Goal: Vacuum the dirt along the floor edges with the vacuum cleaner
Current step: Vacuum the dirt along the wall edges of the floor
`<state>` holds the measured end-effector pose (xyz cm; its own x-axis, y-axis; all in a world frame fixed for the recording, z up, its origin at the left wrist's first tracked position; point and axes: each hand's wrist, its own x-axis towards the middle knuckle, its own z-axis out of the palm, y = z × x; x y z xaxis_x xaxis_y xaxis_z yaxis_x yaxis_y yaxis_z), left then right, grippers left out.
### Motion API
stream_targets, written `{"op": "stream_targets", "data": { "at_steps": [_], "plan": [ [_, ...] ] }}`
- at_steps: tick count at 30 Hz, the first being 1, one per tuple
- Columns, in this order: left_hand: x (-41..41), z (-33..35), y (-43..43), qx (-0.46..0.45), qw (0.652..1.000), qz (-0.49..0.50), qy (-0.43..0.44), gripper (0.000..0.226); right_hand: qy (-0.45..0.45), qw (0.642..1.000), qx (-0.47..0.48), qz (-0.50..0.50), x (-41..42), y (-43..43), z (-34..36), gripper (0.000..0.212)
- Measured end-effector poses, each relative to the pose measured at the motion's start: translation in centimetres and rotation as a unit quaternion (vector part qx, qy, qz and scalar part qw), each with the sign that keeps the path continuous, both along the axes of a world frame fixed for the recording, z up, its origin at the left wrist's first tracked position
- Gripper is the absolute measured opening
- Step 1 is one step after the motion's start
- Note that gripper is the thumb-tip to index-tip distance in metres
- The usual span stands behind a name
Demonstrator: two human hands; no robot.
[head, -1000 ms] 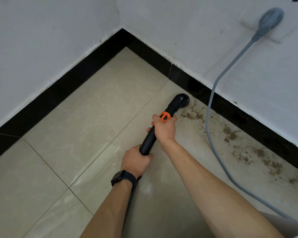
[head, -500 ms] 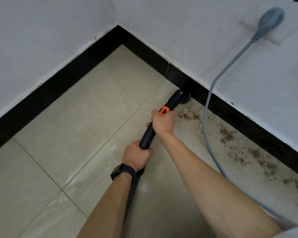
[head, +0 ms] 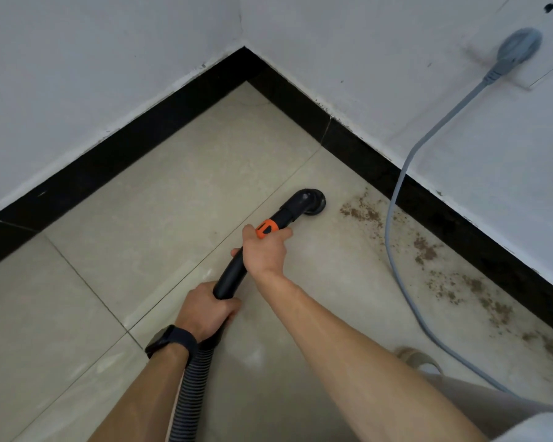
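The brown, crumbly dirt (head: 361,213) I am after lies in a ragged band on the beige tiled floor (head: 134,237), hugging the black skirting board (head: 377,167) of the right-hand wall. Its long axis runs with that floor edge, from just past the nozzle towards the lower right of my view, well clear of the room corner. The vacuum's round black nozzle (head: 313,202) sits on the tile near the band's closest clump, apart from it and a little off the skirting. From there the curved black plastic wand (head: 233,272) with its orange collar (head: 265,228) slopes back towards me, so the dirt lies ahead and to the right of both hands. The right hand (head: 264,252) is the nearer one, fingers wrapped round the wand just behind the collar. The left hand (head: 205,311), above a black wristwatch (head: 170,341), is clenched round the wand's tail end where the ribbed black hose (head: 193,387) joins. I judge the coming stroke to be a sweep rightwards along the skirting, led by the right hand. A grey power cord (head: 393,224) drops from a grey plug (head: 519,47) on the white wall (head: 460,154) and trails across the dirt band, so the nozzle may snag it.
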<state>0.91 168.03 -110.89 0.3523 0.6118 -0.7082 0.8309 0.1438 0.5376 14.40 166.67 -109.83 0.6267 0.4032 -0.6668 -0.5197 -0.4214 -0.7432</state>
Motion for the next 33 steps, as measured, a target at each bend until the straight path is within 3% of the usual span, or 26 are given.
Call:
{"op": "stream_targets", "data": {
  "at_steps": [11, 33],
  "plan": [
    [-3.4, 0.4, -1.5, 0.060, 0.993, -0.094, 0.026, 0.008, 0.022, 0.997, 0.001, -0.068, -3.2, -2.9, -0.4, 0.038],
    [1.7, -0.1, -5.0, 0.074, 0.995, -0.069, 0.017, 0.009, -0.001, 0.997, -0.018, -0.079, 1.4, -4.5, -1.2, 0.036]
  ]
}}
